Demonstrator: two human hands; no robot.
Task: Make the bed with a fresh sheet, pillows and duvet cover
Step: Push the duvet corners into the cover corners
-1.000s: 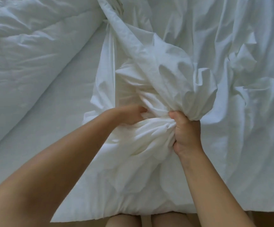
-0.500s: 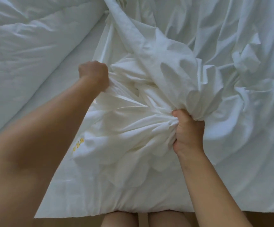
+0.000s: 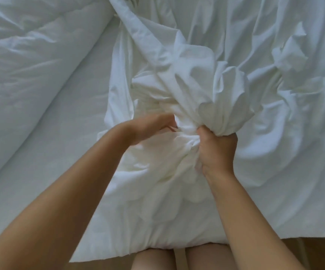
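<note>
A crumpled white duvet cover lies spread over the right half of the bed. My right hand grips a thick bunch of gathered fabric at its middle, with a puff of cloth bulging above the fist. My left hand is just left of that bunch, blurred, its fingers stretched out with the tips touching the folds. Below both hands the cover hangs over the near edge of the bed.
A thick white duvet lies rolled along the left side. A strip of bare fitted sheet shows between it and the cover. My legs stand at the bed's near edge, on a brown floor.
My left hand had pulled a fold of the cover up and to the left. It has let go and come back to the bunch. My right hand has kept its grip.
</note>
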